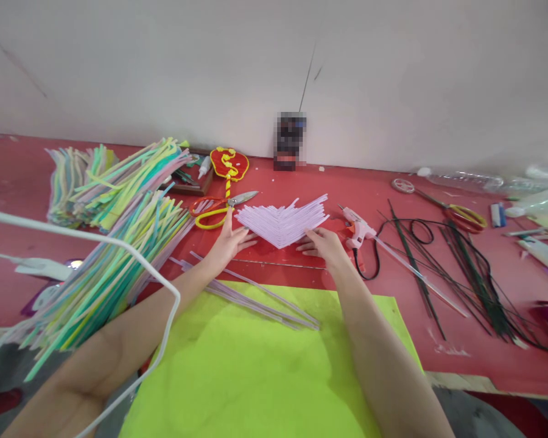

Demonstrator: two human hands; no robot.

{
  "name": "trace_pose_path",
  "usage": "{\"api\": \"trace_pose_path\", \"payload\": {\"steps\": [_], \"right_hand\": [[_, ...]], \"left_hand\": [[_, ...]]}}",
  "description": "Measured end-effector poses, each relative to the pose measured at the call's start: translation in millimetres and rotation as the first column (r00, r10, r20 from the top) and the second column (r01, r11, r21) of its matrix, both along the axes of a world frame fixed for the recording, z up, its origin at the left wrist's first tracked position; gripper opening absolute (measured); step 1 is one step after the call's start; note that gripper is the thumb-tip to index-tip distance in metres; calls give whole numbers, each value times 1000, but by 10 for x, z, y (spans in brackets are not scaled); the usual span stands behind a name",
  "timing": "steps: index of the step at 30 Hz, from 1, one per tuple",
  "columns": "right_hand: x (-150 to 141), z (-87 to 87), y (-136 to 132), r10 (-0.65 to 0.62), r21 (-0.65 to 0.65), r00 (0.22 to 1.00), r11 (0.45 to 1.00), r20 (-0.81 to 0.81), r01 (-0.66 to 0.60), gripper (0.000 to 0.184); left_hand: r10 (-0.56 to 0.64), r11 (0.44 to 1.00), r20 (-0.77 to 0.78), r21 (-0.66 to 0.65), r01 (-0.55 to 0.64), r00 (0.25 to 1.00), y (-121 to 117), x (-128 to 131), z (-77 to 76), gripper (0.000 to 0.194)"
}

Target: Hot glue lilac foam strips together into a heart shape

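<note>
A lilac V-shaped piece of pipe cleaners (281,225), laid side by side in a chevron, lies flat on the red table with its point toward me. My left hand (228,246) is at its left edge, thumb raised and fingers apart. At the right edge rests my right hand (323,244), its fingers spread and the fingertips touching or very near the piece. Scissors with red and yellow handles (214,213) lie just beyond my left thumb. Loose lilac pipe cleaners (256,302) lie between my forearms, partly over a yellow-green sheet (256,365).
Bundles of coloured pipe cleaners (114,261) fill the left side, with a white cable (176,298) crossing in front. A pink glue gun (360,230), dark green stems (475,277) and more scissors (466,217) lie right. A red-and-yellow ornament (229,163) sits at the back.
</note>
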State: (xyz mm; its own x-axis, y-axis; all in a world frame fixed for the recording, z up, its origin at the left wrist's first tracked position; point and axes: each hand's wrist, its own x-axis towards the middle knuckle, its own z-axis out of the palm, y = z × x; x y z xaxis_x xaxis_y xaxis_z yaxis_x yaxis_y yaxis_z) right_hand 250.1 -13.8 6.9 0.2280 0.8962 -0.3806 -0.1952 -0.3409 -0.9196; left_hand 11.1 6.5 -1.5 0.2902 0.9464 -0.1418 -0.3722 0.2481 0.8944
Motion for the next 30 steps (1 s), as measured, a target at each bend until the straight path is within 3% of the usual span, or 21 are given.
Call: {"api": "trace_pose_path", "payload": {"steps": [6, 10, 14, 19, 23, 27, 30], "right_hand": [[-9, -13, -12, -18, 66, 978, 997, -208, 32, 15], [-42, -15, -10, -14, 66, 973, 997, -232, 30, 15], [-77, 22, -18, -6, 51, 972, 998, -235, 19, 15], [-126, 123, -68, -22, 1, 976, 1000, -219, 22, 15], [-165, 171, -112, 13, -50, 981, 998, -195, -23, 16], [-213, 167, -127, 98, -34, 973, 994, -207, -107, 11], [-231, 167, -125, 113, -37, 976, 992, -188, -121, 8]], "left_hand": [[-109, 977, -123, 172, 129, 986, -52, 15, -48, 77], [-187, 944, -225, 228, 238, 956, -76, -9, -20, 49], [-357, 893, -266, 183, 411, 895, -120, -21, 36, 31], [-471, 864, -179, 105, 493, 864, -169, 29, 18, 34], [-492, 846, -166, 140, 514, 855, -145, 49, -19, 36], [-493, 821, -247, 183, 540, 834, -154, 41, 42, 38], [-412, 793, -358, 313, 523, 838, -219, 21, 128, 32]]}}
